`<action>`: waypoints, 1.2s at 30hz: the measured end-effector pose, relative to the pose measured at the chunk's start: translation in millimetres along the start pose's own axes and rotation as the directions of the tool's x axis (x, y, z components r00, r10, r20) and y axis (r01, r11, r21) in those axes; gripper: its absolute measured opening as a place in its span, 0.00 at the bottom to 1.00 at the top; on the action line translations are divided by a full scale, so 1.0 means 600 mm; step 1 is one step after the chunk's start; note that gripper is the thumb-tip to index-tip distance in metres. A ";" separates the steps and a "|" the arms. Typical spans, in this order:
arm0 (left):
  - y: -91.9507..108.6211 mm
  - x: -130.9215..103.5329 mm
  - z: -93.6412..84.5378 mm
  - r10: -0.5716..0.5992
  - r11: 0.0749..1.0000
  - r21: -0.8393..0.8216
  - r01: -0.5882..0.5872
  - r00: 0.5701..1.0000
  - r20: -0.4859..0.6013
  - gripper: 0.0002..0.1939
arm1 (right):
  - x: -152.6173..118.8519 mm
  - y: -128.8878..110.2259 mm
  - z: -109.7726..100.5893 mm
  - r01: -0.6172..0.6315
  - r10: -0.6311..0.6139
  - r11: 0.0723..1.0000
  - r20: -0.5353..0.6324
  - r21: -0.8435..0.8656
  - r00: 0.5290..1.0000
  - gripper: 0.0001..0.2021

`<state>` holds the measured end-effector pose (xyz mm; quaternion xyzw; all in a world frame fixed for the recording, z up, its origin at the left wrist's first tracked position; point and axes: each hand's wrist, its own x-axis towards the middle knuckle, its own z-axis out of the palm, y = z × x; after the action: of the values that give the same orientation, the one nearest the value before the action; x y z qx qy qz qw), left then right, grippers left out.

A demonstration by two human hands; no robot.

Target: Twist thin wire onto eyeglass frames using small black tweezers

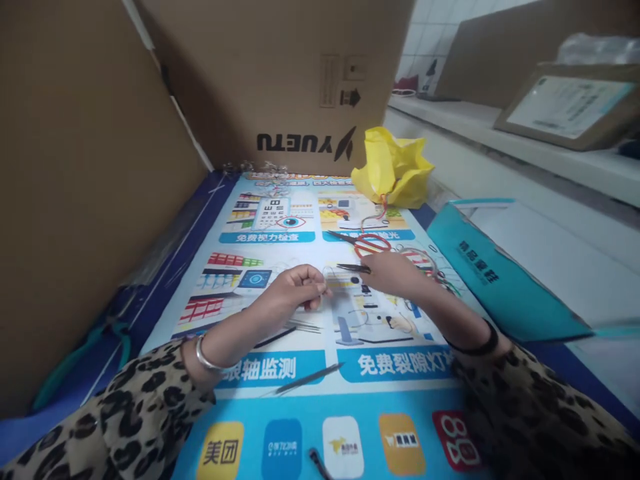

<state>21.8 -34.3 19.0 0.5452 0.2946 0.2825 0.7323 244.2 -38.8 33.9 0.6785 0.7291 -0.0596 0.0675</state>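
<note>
My left hand (303,288), at the middle of the poster, is closed in a pinch. A very fine curved strand shows near its fingertips, but what they hold is too small to make out. To the right, my right hand (393,275) is wrapped round dark-tipped pliers (353,268), whose jaws point left toward the left hand; their handles are hidden in the palm. Just beyond that hand lie red-handled scissors (371,245), blades to the left. Several thin metal pins (304,327) lie beside the left wrist. Closer to me rests a slim grey pointed tool (311,379), possibly tweezers.
Cardboard walls (295,80) stand behind and at left. A crumpled yellow bag (393,168) sits at the back, near coloured cords (425,259). At right is an open teal box (500,273). Clear small pieces (273,170) lie at the back; teal-handled pliers (113,333) at left.
</note>
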 end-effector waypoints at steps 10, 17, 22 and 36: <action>-0.007 -0.012 -0.018 0.046 0.994 -0.091 -0.052 0.997 -0.070 0.10 | -0.037 -0.087 0.004 0.194 -0.123 0.577 -0.150 0.793 0.981 0.15; -0.009 -0.016 -0.021 0.063 0.997 -0.052 -0.061 0.997 0.041 0.10 | -0.034 -0.098 0.020 0.159 -0.073 0.525 -0.142 0.836 0.987 0.11; -0.012 -0.017 -0.022 0.031 0.997 -0.071 -0.027 0.997 0.068 0.11 | -0.035 -0.097 0.022 0.149 -0.149 0.462 -0.089 0.874 0.985 0.11; -0.016 -0.014 -0.027 0.157 0.935 0.329 -0.134 0.987 -0.045 0.16 | -0.043 -0.112 0.026 0.188 -0.146 0.649 -0.121 0.738 0.982 0.14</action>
<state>5.1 -32.9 7.0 0.6682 0.3215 0.3027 0.5987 179.5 -71.7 22.7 0.5779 0.7014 -0.3413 -0.2400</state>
